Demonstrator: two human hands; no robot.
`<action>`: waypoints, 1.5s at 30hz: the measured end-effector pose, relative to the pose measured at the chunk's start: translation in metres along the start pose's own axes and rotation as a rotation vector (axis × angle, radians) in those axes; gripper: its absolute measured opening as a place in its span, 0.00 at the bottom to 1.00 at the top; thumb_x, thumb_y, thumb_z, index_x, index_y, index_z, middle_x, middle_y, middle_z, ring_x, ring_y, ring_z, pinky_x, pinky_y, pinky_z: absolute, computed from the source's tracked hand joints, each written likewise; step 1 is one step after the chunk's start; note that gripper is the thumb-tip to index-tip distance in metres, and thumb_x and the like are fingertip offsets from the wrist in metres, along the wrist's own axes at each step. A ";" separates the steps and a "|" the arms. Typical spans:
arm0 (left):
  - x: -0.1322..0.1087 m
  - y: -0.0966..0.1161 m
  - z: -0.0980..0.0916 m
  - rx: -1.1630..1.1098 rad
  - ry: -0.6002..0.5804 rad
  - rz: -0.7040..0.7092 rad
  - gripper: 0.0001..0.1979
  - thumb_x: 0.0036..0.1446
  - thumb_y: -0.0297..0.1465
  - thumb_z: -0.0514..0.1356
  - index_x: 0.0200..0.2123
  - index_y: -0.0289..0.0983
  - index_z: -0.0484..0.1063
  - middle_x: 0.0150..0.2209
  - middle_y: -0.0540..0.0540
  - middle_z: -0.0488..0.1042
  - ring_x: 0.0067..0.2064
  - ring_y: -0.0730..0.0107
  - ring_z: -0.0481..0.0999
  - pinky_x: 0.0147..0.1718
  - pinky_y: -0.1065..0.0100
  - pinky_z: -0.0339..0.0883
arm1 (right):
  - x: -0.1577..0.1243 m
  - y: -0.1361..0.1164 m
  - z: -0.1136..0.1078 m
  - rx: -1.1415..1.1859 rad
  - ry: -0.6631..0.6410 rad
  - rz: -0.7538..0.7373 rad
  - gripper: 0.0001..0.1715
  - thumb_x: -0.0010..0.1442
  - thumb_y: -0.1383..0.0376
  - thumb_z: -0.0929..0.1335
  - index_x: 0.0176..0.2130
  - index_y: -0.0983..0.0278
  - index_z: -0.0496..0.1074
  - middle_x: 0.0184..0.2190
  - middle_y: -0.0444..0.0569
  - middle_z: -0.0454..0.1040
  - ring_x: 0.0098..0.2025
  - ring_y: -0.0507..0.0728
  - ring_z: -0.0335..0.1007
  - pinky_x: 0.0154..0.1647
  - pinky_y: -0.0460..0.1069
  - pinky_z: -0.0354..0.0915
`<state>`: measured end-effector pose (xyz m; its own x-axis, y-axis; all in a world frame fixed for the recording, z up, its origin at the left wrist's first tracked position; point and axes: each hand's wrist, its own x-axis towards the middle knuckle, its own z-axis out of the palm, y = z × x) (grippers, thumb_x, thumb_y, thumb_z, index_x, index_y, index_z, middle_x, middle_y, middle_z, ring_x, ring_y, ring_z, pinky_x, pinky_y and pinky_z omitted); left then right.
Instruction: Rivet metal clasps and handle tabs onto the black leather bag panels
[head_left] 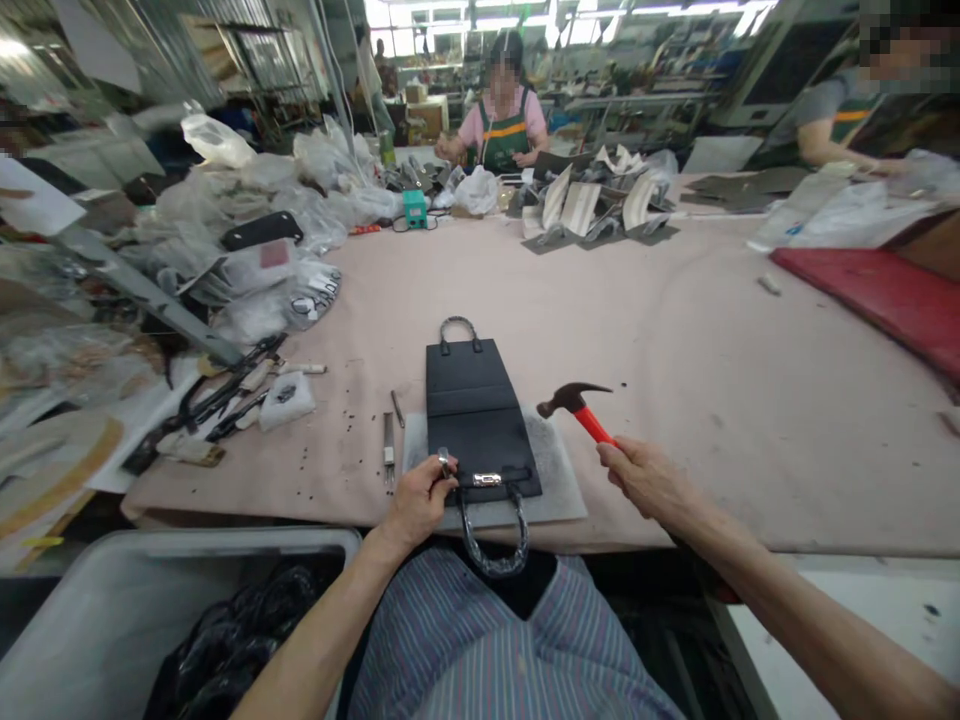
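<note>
A black handbag panel piece [472, 400] lies flat before me, a looped handle at each end. A silver clasp [487, 480] sits near its close end, and the near handle [495, 568] is wrapped in clear film. My left hand [418, 505] rests at the panel's near left corner, pinching a small silver metal piece [443, 460] upright; its exact kind is unclear. My right hand [645, 480] grips the red handle of a claw hammer [592, 415], raised to the right of the panel. Under the panel is a pale board [562, 490].
Left of the panel lie a fork-like prong punch [388, 450] and a thin metal rod [397, 408]. Tools, plastic bags [262, 290] and a white bin [225, 540] are farther left. Grey pieces [585, 205] are piled at the back, where a co-worker [506, 125] sits.
</note>
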<state>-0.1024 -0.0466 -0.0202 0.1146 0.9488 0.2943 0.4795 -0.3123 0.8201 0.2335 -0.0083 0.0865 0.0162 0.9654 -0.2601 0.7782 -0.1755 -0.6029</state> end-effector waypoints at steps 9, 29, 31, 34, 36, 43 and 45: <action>0.004 0.003 -0.003 0.025 -0.014 -0.010 0.07 0.61 0.30 0.59 0.42 0.38 0.75 0.46 0.42 0.82 0.49 0.61 0.82 0.50 0.59 0.76 | 0.005 0.036 0.056 -0.210 0.312 -0.368 0.27 0.65 0.61 0.65 0.60 0.67 0.65 0.62 0.66 0.65 0.62 0.70 0.61 0.61 0.65 0.60; -0.009 -0.013 -0.005 -0.445 0.333 -0.334 0.15 0.63 0.43 0.62 0.40 0.36 0.73 0.43 0.41 0.82 0.44 0.59 0.84 0.43 0.60 0.80 | -0.006 -0.002 0.131 -0.189 0.205 -0.628 0.24 0.64 0.63 0.67 0.59 0.59 0.72 0.61 0.55 0.67 0.62 0.69 0.57 0.64 0.66 0.57; -0.011 -0.016 -0.010 -0.518 0.362 -0.388 0.18 0.61 0.45 0.64 0.40 0.36 0.73 0.43 0.41 0.82 0.44 0.58 0.84 0.41 0.61 0.80 | -0.006 -0.002 0.130 -0.184 0.194 -0.621 0.23 0.64 0.63 0.67 0.59 0.60 0.72 0.61 0.55 0.67 0.63 0.69 0.57 0.64 0.67 0.57; -0.010 -0.008 -0.013 -0.420 0.282 -0.355 0.16 0.60 0.43 0.65 0.41 0.35 0.75 0.45 0.40 0.82 0.46 0.59 0.84 0.46 0.59 0.79 | -0.004 0.001 0.123 -0.129 0.151 -0.633 0.24 0.65 0.62 0.67 0.60 0.61 0.70 0.62 0.56 0.67 0.63 0.69 0.58 0.65 0.68 0.57; -0.006 0.005 -0.010 -0.296 0.264 -0.282 0.13 0.62 0.40 0.64 0.41 0.36 0.76 0.44 0.41 0.82 0.47 0.60 0.83 0.51 0.57 0.77 | -0.002 0.007 0.116 -0.026 0.116 -0.659 0.27 0.67 0.61 0.65 0.63 0.62 0.65 0.62 0.57 0.67 0.64 0.67 0.59 0.65 0.67 0.59; 0.017 0.042 0.029 -0.183 0.211 -0.118 0.08 0.63 0.34 0.62 0.41 0.37 0.77 0.44 0.43 0.81 0.48 0.61 0.81 0.54 0.56 0.75 | -0.006 0.030 0.098 0.146 0.170 -0.754 0.14 0.69 0.68 0.62 0.50 0.61 0.73 0.54 0.56 0.71 0.58 0.61 0.67 0.59 0.62 0.67; 0.023 0.045 0.043 -0.222 0.180 -0.126 0.07 0.63 0.33 0.62 0.41 0.37 0.77 0.44 0.43 0.81 0.48 0.61 0.81 0.54 0.56 0.75 | -0.010 0.035 0.097 0.113 0.165 -0.791 0.13 0.68 0.69 0.62 0.48 0.61 0.73 0.52 0.56 0.71 0.55 0.61 0.67 0.55 0.61 0.69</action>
<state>-0.0411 -0.0371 0.0023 -0.0990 0.9634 0.2491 0.2757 -0.2139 0.9371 0.1999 -0.0424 -0.0053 -0.4127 0.8263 0.3834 0.5302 0.5602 -0.6365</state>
